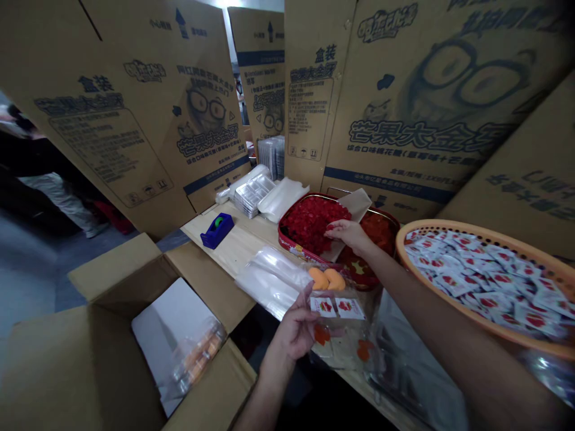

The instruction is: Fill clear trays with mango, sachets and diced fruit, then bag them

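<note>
My left hand (296,330) is closed around the left edge of a clear plastic tray. In its compartments lie two orange curved pieces (326,279), two white sachets (336,307) with red print, and smaller orange-red pieces (321,334). Farther back, my right hand (351,234) reaches over a red-rimmed tin, its fingertips pressed together at the edge of a heap of small red pieces (309,221). What those fingertips pinch is too small to make out. A pale divider sheet (357,205) stands behind that hand, with a second tin of orange-red pieces (380,230) on its right.
An orange basket (406,263) full of sachets stands at the right. Clear bags (274,272), a blue tape dispenser (217,231) and stacked clear trays (254,190) lie on the wooden table (245,242). An open carton (117,335) is at left; large cardboard boxes (148,108) wall the back.
</note>
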The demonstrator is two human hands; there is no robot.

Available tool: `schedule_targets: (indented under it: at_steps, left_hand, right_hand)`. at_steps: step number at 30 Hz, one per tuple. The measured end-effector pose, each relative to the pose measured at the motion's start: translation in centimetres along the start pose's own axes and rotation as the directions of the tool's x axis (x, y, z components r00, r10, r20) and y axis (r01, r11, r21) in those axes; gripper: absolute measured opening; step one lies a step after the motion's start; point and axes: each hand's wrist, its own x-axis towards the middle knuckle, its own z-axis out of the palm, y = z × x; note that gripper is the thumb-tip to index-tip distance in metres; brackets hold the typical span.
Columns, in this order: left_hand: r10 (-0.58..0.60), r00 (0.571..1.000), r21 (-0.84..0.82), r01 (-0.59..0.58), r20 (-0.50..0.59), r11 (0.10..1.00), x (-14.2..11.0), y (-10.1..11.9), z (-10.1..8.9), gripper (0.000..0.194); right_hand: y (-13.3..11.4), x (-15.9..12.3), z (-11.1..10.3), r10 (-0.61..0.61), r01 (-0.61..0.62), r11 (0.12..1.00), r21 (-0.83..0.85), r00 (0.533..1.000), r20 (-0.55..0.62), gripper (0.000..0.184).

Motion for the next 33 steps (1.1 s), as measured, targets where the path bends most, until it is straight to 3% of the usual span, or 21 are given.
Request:
schedule_targets:
  at_steps: [4,7,11,14,18,24,29,33]
  left_hand:
    - [-0.004,1.0,-0.013,0.004,-0.014,1.0,0.0,0.0,0.3,0.072]
    - [-0.012,1.0,-0.002,0.012,-0.016,1.0,0.0,0.0,0.4,0.072]
    - [-0.029,1.0,0.027,0.029,-0.002,0.999,-0.1,-0.2,0.8,0.075]
    - [-0.024,1.0,0.055,0.024,0.003,0.998,-0.1,-0.7,1.1,0.074]
    - [-0.031,0.998,0.09,0.027,0.047,0.996,-0.4,-1.4,1.5,0.071]
    - [-0.054,0.998,0.129,0.05,0.03,0.99,-1.4,-2.0,2.5,0.073]
    - [-0.076,0.997,0.151,0.07,0.034,0.986,-1.8,-2.2,2.6,0.073]
    - [-0.069,0.996,0.144,0.061,0.047,0.988,-1.7,-2.2,2.1,0.072]
  right_hand:
    - [-1.2,-2.2,-1.4,0.042,-0.046,0.983,0.178,0.999,0.022,0.013]
    - [-2.1,-5.4,-3.0,0.013,-0.05,0.985,0.166,0.976,0.218,0.021]
    - [-3.7,-12.1,-4.4,-0.074,0.173,0.976,-0.131,0.833,0.548,0.017]
    - [-4.4,-17.2,-4.1,-0.129,0.37,0.887,-0.277,0.773,0.622,0.021]
    - [-4.2,-21.5,-3.2,-0.057,0.36,0.828,-0.43,0.817,0.573,0.016]
    - [-3.5,-24.1,-3.3,-0.021,0.246,0.861,-0.445,0.892,0.451,0.014]
    - [-3.7,-25.2,-3.2,0.005,0.2,0.888,-0.414,0.896,0.445,0.02]
    - [-3.3,-25.3,-2.8,-0.049,0.254,0.89,-0.379,0.879,0.475,0.019]
